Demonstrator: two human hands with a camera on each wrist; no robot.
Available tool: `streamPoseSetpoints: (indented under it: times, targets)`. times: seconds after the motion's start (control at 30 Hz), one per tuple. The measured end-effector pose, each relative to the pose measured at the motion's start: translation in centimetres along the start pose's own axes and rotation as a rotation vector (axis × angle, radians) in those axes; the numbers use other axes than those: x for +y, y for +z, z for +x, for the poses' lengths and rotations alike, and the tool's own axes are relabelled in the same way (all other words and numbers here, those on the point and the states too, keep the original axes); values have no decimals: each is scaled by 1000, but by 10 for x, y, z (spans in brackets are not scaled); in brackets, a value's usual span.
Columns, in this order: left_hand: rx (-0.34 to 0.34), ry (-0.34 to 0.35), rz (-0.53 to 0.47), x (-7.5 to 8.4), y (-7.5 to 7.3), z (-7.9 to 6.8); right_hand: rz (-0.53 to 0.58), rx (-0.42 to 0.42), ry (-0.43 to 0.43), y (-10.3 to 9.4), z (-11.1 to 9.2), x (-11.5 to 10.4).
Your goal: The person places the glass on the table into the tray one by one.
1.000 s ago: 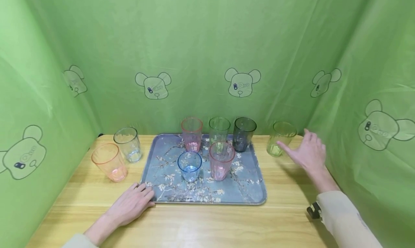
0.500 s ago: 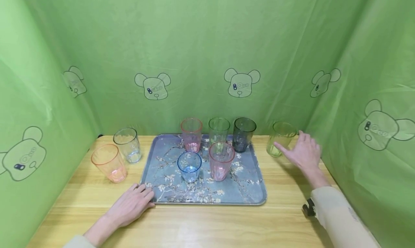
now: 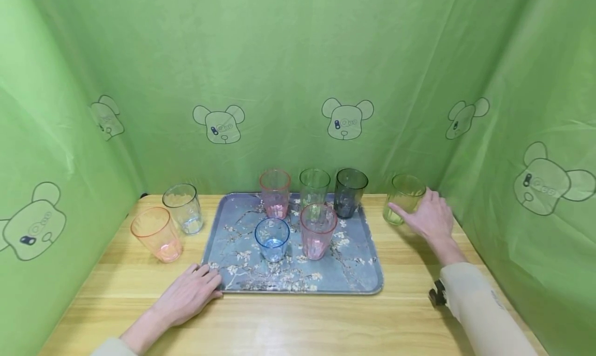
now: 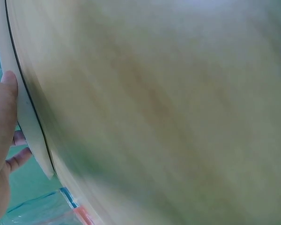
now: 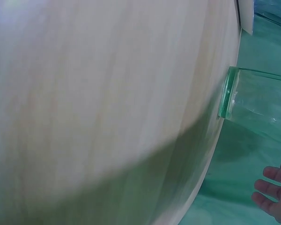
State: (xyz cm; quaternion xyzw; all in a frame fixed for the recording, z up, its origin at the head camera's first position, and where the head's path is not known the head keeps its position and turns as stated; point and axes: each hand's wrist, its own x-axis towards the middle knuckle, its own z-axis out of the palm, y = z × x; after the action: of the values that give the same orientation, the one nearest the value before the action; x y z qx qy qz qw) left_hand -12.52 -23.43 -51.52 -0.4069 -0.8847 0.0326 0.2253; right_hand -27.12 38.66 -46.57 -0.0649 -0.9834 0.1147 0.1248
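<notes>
Before green bear-print curtain (image 3: pixel 279 50), at pale wooden table (image 3: pixel 298 325) | upright, right of blue floral-print tray (image 3: pixel 354 281): transparent yellow-green tumbler (image 3: pixel 407 195) | beside it, holds nothing in right hand (image 3: pixel 433 216), thumb spread wide | with left hand (image 3: pixel 190 294), grips tray's near-left corner

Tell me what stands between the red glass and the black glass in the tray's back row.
The green glass, on the tray; the head view shows it.

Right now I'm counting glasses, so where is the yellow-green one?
In the head view, the yellow-green glass stands on the table toward the right, between the dark glass on the tray and the right hand.
</notes>
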Motion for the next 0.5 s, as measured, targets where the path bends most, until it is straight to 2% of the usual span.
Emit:
streamPoseSetpoints:
  times: [0.5]
  targets:
    - [3, 4, -5, 1, -1, 0, 32, -7, 7, 0, 2, 0]
